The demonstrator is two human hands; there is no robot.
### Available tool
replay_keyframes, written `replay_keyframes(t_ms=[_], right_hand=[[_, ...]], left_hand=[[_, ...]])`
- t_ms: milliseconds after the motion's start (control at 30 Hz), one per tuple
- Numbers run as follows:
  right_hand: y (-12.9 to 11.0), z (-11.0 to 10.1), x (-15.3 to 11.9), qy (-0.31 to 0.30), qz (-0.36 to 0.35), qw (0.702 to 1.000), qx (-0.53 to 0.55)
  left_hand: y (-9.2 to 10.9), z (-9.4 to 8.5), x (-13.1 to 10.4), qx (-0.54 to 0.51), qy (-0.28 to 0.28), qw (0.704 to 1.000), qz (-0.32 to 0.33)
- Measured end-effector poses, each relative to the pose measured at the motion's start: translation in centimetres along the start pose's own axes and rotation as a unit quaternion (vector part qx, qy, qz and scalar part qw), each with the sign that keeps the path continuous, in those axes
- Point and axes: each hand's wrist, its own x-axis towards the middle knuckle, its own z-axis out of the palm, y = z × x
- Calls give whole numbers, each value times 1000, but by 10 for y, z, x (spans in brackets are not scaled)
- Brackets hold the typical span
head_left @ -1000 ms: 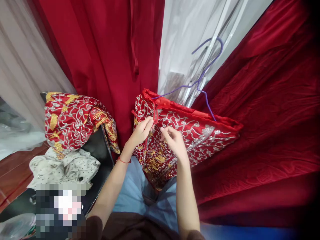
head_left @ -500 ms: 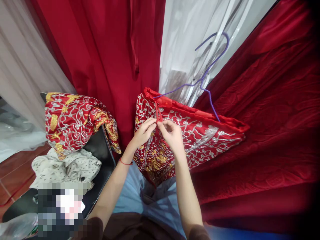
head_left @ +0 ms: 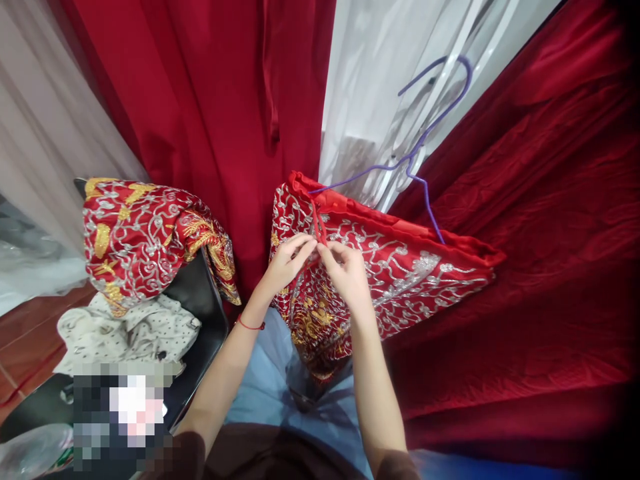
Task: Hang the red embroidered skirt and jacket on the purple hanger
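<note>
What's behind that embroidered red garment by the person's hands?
Around the garment, red drapes and white fabric show behind; whatever lies directly behind its embroidered front is covered.

A dotted white cloth (head_left: 129, 333) lies on a black chair (head_left: 204, 297).

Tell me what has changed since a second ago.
The right hand has moved up and leftward to meet the left hand at the red cord; its grip is unclear. The purple hanger still sits in the embroidered garment; the spotted cloth still lies on the chair.
</note>
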Motion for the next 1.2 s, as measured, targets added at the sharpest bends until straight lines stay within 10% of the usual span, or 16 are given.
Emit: replay_keyframes(t_ms=[267, 700, 867, 1033, 1200], right_hand=[[-5, -17, 6, -15, -28, 999, -30], [-17, -57, 17, 270, -83, 944, -174], [-9, -43, 17, 143, 1, 989, 40], [-11, -7, 29, 28, 129, 960, 247], [-13, 19, 54, 13, 61, 974, 217]], left_hand=[[-1, -13, 15, 95, 68, 991, 64], [-1, -61, 77, 288, 237, 926, 61], [1, -44, 79, 148, 152, 975, 63], [13, -27, 74, -57, 50, 996, -36], [16, -26, 64, -2, 5, 1000, 11]])
